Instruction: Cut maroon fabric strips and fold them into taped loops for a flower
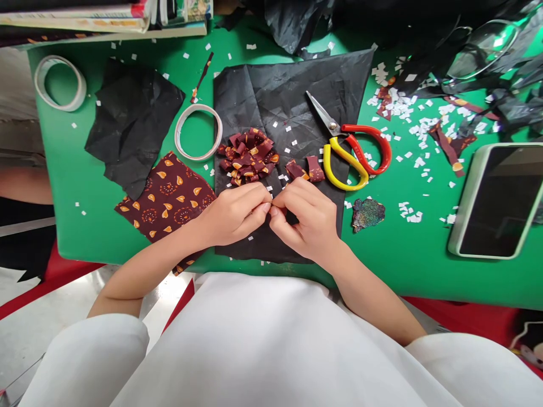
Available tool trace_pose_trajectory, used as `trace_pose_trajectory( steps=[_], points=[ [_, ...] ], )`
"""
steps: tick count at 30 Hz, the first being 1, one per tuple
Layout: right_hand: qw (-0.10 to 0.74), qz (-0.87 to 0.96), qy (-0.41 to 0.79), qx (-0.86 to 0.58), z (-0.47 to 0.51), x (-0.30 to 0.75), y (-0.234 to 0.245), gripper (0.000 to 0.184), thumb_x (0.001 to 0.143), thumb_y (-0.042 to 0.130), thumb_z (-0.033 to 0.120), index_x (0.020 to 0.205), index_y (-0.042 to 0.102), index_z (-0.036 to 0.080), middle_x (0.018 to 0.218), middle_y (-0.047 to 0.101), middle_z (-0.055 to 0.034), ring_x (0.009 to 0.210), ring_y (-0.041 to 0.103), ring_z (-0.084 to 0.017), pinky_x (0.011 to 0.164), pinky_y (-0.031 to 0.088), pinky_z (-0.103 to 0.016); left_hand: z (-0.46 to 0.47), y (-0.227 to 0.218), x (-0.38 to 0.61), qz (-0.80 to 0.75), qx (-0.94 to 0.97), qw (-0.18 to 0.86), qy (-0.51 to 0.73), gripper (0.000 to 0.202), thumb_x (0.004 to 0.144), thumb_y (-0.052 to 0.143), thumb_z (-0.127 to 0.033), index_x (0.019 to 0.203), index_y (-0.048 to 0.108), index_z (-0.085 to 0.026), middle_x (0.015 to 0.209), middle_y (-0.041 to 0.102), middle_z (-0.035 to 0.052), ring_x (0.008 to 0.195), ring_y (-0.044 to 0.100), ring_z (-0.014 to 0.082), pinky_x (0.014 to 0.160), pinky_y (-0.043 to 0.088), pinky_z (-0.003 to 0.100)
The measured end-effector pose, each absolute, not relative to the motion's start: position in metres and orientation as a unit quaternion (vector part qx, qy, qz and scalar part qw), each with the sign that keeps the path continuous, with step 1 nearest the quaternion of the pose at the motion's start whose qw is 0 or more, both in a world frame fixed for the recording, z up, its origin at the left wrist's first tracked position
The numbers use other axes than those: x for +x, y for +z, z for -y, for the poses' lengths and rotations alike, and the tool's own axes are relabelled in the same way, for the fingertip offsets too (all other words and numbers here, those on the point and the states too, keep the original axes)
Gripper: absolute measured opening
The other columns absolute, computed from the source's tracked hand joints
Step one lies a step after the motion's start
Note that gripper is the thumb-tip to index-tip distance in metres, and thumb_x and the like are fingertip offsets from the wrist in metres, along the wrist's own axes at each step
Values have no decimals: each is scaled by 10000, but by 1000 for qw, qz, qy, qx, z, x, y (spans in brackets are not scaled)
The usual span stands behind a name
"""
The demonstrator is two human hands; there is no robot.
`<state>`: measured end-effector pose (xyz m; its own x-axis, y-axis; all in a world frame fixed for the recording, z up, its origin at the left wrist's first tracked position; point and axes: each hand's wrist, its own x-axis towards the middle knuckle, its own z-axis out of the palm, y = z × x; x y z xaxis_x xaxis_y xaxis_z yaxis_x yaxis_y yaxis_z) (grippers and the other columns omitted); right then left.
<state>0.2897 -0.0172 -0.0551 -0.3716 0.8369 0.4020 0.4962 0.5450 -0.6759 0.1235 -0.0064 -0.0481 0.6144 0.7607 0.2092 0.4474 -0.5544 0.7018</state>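
Observation:
My left hand [235, 213] and my right hand [306, 217] meet fingertip to fingertip over a black fabric sheet [292, 90] on the green table [106, 237]. Both pinch something tiny between them that I cannot make out. Just beyond my fingers lies a flower-like cluster of folded maroon patterned fabric pieces [247, 156]. Two loose maroon pieces [305, 169] rest to its right. Red and yellow handled scissors [352, 152] lie on the black sheet, right of those pieces.
A maroon patterned cloth [167, 195] lies left of my left hand, a tape roll [198, 131] behind it, another tape roll [59, 83] far left. A phone [496, 200] sits right. White paper bits litter the table; a glittery scrap [367, 213] lies near my right hand.

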Motion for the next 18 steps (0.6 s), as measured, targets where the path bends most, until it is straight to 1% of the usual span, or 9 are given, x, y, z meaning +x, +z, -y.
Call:
trace_pose_trajectory(
  steps=[8,18],
  points=[
    [382,794,225,-416,17,290,-56,219,763,493,59,631,396,205,558,435,13,573,341,-116,529,337,-257,6,-50,124,-359,850,292,251,147,879,391,-114,767,476,-156,683,493,-9,634,451,80,616,401,180],
    [388,793,223,-413,17,290,-56,222,750,506,40,635,403,199,560,446,13,575,342,-111,527,344,-256,6,-49,125,-358,846,307,250,145,877,397,-110,768,481,-154,684,486,-10,633,446,77,613,394,180]
  ],
)
